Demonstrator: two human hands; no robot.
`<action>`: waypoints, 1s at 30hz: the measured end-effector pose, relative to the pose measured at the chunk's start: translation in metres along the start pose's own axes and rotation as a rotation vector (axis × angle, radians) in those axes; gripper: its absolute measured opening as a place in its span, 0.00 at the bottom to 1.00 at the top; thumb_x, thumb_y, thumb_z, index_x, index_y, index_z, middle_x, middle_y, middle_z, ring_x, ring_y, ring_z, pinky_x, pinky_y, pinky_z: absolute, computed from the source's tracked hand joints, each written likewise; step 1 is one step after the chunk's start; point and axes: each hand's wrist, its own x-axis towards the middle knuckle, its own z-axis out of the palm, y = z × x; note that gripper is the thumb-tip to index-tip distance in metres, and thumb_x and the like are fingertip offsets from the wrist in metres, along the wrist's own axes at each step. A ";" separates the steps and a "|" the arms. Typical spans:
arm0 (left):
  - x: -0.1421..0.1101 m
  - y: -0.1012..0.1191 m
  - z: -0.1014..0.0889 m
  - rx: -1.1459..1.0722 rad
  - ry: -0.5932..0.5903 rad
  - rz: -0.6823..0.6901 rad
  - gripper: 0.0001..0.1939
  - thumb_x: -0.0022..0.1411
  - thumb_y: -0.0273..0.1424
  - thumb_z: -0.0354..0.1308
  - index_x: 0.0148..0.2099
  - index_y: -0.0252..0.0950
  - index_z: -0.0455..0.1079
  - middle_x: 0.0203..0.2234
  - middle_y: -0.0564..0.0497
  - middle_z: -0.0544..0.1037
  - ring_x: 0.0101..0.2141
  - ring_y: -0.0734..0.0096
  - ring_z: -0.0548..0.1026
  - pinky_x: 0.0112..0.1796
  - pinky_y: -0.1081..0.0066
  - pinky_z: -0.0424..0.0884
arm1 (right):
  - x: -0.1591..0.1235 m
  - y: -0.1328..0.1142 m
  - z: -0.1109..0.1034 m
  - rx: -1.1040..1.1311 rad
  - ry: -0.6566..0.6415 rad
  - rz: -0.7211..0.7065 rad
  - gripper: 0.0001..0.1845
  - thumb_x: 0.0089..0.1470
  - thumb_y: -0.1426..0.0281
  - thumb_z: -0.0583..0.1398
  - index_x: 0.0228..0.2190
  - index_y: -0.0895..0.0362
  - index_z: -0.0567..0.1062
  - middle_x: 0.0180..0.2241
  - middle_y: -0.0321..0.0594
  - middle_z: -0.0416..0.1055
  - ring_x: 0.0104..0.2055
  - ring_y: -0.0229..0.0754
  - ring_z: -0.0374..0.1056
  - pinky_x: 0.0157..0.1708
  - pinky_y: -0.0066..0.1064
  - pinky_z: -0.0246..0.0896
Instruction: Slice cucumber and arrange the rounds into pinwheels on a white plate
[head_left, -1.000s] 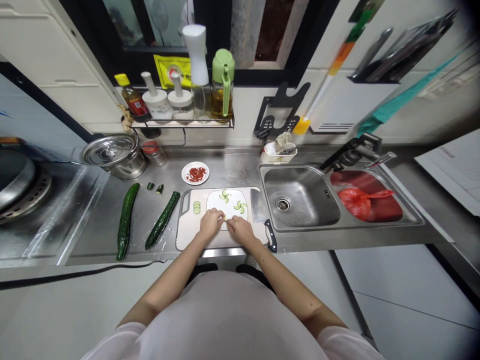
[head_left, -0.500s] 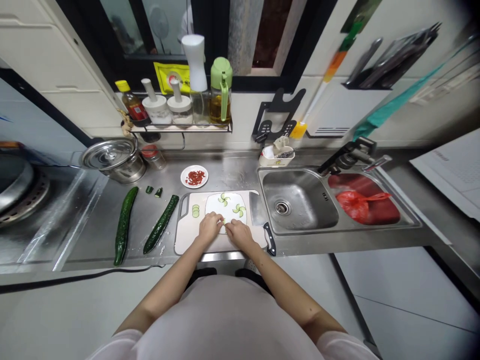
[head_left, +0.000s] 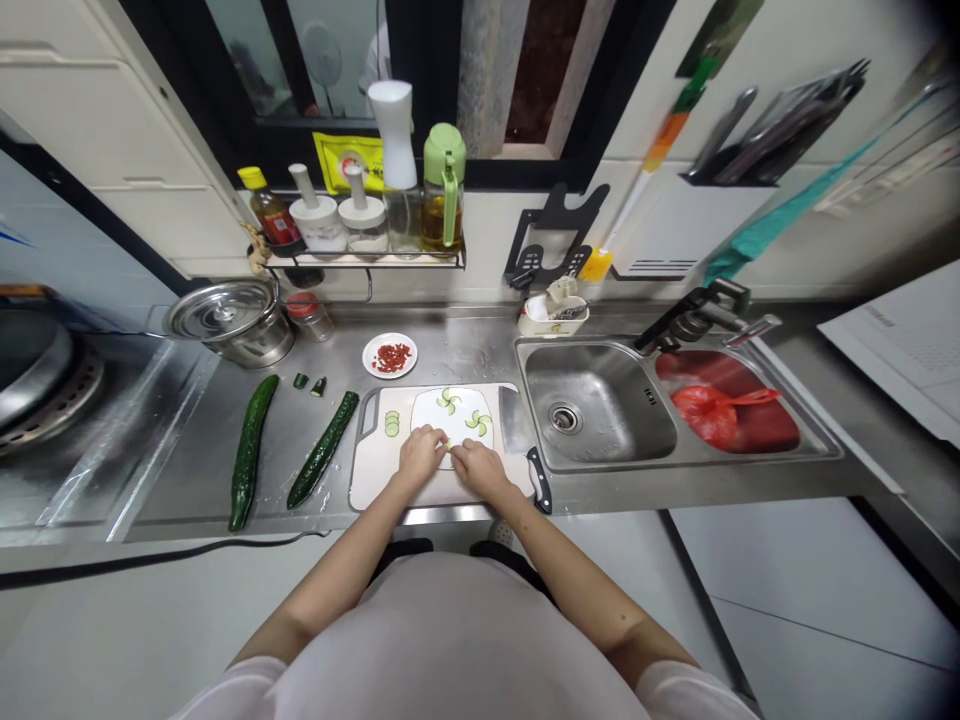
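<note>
My left hand [head_left: 422,453] and my right hand [head_left: 478,467] meet over the near part of a white plate [head_left: 424,402], fingertips pinched around a small pale-green cucumber slice [head_left: 448,445]. Most of that slice is hidden by my fingers. On the plate, cucumber slices form one pinwheel [head_left: 449,401] at the back and another pinwheel [head_left: 478,424] at the right. The plate rests on a cutting board [head_left: 373,478]. A short overlapping row of cucumber slices [head_left: 391,424] lies on the board's left. Along its right side is a knife [head_left: 538,480] with a black handle.
Left of the board lie a cut cucumber [head_left: 323,450], a whole cucumber [head_left: 253,452] and two cucumber ends [head_left: 319,387]. Behind it sits a small plate [head_left: 368,366] of red bits. A double sink [head_left: 600,400] is at the right, a lidded pot [head_left: 255,335] at the back left.
The camera view has shifted slightly. My hands stay at the same spot on the plate, with only slight finger movement; the pinwheels and the row of slices look unchanged.
</note>
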 end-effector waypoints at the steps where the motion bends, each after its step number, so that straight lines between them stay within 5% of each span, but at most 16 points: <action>1: 0.000 0.000 0.000 -0.002 0.000 -0.001 0.10 0.63 0.33 0.54 0.43 0.41 0.75 0.38 0.47 0.74 0.42 0.62 0.70 0.39 0.68 0.64 | -0.001 0.001 0.000 0.008 0.008 0.004 0.17 0.65 0.66 0.48 0.47 0.54 0.73 0.43 0.45 0.71 0.45 0.43 0.65 0.40 0.29 0.57; 16: -0.013 0.000 -0.007 -0.142 0.110 -0.013 0.09 0.63 0.33 0.54 0.40 0.40 0.74 0.35 0.49 0.75 0.41 0.65 0.72 0.40 0.70 0.64 | -0.005 0.011 0.000 0.082 0.118 0.038 0.18 0.64 0.66 0.49 0.50 0.53 0.73 0.44 0.43 0.72 0.46 0.42 0.66 0.42 0.28 0.57; 24: -0.029 -0.054 -0.020 -0.162 0.357 -0.448 0.11 0.61 0.36 0.54 0.43 0.39 0.71 0.34 0.49 0.77 0.39 0.62 0.73 0.38 0.68 0.63 | -0.016 0.027 -0.002 0.226 0.302 0.076 0.19 0.63 0.67 0.48 0.48 0.54 0.75 0.46 0.42 0.74 0.46 0.42 0.68 0.43 0.29 0.60; 30: -0.017 -0.064 -0.023 -0.040 0.388 -0.509 0.17 0.58 0.44 0.56 0.44 0.38 0.71 0.38 0.43 0.78 0.43 0.53 0.72 0.42 0.61 0.62 | -0.018 0.026 -0.008 0.261 0.322 0.073 0.19 0.63 0.66 0.49 0.47 0.55 0.75 0.43 0.42 0.75 0.43 0.42 0.70 0.40 0.31 0.62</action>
